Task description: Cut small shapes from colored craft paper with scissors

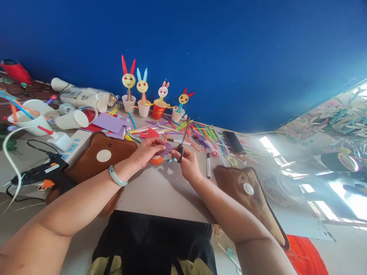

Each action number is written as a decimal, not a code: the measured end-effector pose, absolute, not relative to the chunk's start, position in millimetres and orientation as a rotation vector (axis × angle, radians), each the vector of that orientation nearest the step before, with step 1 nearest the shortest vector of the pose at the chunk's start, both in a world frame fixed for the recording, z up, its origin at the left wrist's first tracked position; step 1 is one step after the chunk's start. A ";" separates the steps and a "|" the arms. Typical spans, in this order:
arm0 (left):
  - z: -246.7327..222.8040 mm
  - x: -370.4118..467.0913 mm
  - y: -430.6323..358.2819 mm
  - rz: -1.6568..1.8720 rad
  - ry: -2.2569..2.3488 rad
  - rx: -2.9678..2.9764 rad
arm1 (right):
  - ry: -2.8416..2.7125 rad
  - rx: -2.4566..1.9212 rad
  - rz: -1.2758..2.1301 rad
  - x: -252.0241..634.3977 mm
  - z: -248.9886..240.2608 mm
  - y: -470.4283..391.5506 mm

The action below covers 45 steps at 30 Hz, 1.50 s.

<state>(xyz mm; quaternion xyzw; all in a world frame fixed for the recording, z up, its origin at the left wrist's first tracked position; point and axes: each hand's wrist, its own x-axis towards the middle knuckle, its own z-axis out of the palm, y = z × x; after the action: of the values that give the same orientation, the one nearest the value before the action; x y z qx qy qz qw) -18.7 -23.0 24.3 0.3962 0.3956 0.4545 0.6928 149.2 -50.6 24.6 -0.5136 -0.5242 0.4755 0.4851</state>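
Observation:
My left hand (pixel 149 151) pinches a small piece of purple paper (pixel 165 149) above the middle of the table. Close beside it, my right hand (pixel 186 162) grips a pair of dark scissors (pixel 180 148), whose blades point up and away from me. Under the paper lies an orange round thing (pixel 156 160), partly hidden by my left hand. A small light-blue scrap (pixel 172 160) rests near my right fingers. Just beyond my hands is a piece of red paper (pixel 150 133). A marker (pixel 208 165) lies to the right of my right hand.
Several cups with rabbit-faced figures, one a red cup (pixel 159 110), stand along the blue wall. Many coloured sticks (pixel 203 133) are strewn ahead, near a black phone (pixel 233 142). Brown plush pads (pixel 246 191) flank my arms. A glue gun (pixel 53 173) and power strip (pixel 76 147) sit left.

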 end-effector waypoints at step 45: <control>32.3 -24.3 -30.5 0.826 0.850 1.058 | -1.209 -1.109 1.465 165.1 15.5 -52.9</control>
<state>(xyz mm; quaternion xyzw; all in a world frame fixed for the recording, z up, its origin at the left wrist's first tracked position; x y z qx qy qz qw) -24.3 -30.5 32.3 0.4752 0.3816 0.3707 0.7008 165.1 -52.9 15.5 -0.4494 -0.4898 0.5934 0.4539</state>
